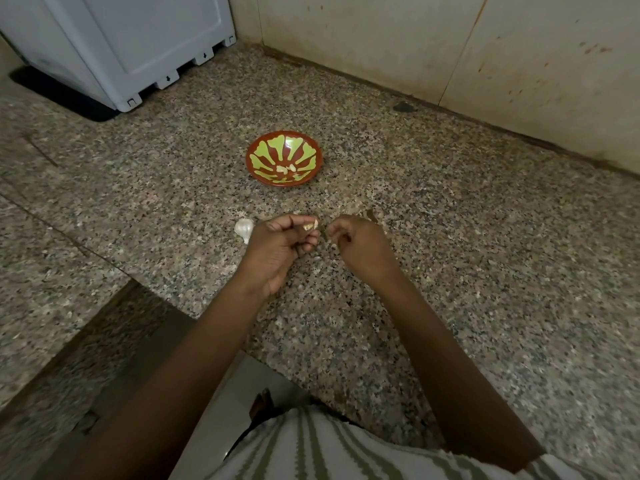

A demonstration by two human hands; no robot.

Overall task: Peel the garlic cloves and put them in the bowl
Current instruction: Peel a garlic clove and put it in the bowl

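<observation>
Setting: a speckled granite counter (450, 271) in a corner, with a stained, pale tiled wall (381, 46) behind it, seen from above by the person working.
Appliance: a white boxy unit (138, 39) stands on the counter at 10 o'clock, far back.
Bowl: a small red-brown bowl (265, 152) with a green leaf pattern sits on the counter just above the middle of the view, at 12 o'clock from the hands and apart from them.
Peeled cloves: a few pale ones (287, 169) lie in the bottom of the bowl.
Left hand: the left hand (277, 247) is raised over the counter near the middle of the view. Its fingers are curled, and thumb and fingertips pinch a clove.
Clove: the clove (310, 225) is small and pale yellow and pokes out at the hand's 1 o'clock, towards the other hand.
Right hand: the right hand (363, 247) is at 3 o'clock from the left, close by but not touching. Its fingers are curled, with thumb and forefinger tips drawn together. Whether a scrap of skin is between them I cannot tell.
Garlic: a white unpeeled piece (244, 229) lies on the counter at 9 o'clock, just beside the left hand.
Skins: brownish scraps (370, 213) lie on the counter at 12 o'clock from the right hand.
Person: bare forearms reach in from 6 o'clock above a striped shirt (329, 452).
</observation>
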